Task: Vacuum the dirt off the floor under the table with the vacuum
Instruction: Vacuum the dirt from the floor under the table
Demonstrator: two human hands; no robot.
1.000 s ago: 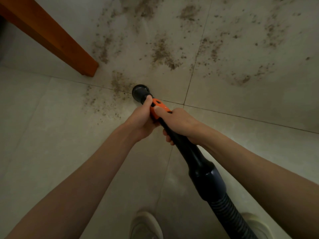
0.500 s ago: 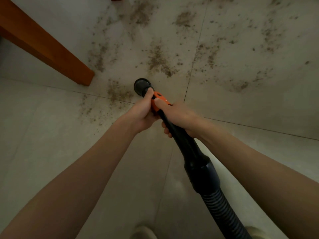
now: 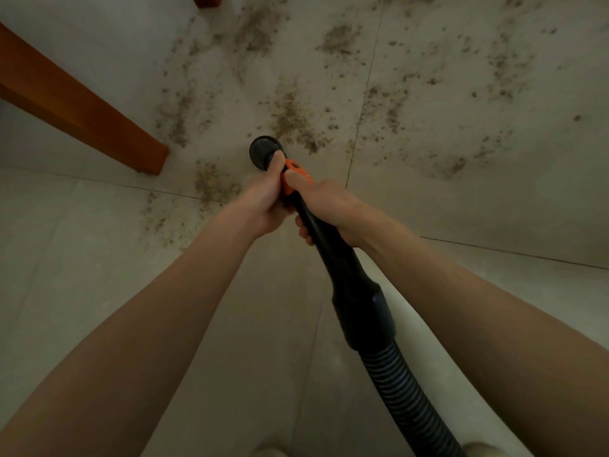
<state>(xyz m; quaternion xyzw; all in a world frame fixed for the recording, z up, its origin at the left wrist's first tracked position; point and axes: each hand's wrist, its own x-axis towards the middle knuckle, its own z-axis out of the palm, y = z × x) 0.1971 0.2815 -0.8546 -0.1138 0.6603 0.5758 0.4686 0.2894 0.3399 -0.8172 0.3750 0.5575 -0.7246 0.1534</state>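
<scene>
While both hands grip it, vacuum nozzle juts ahead.

We look down on a pale tiled floor crossed by thin grout lines. Brown dirt lies scattered over the far tiles (thickest in small clumps), and an orange-brown wooden table leg stands on it at left.

Dim light falls on a pale tiled floor crossed by thin dark grout lines. 2 brown wooden legs: one slanting at left, another at the top edge.
</scene>
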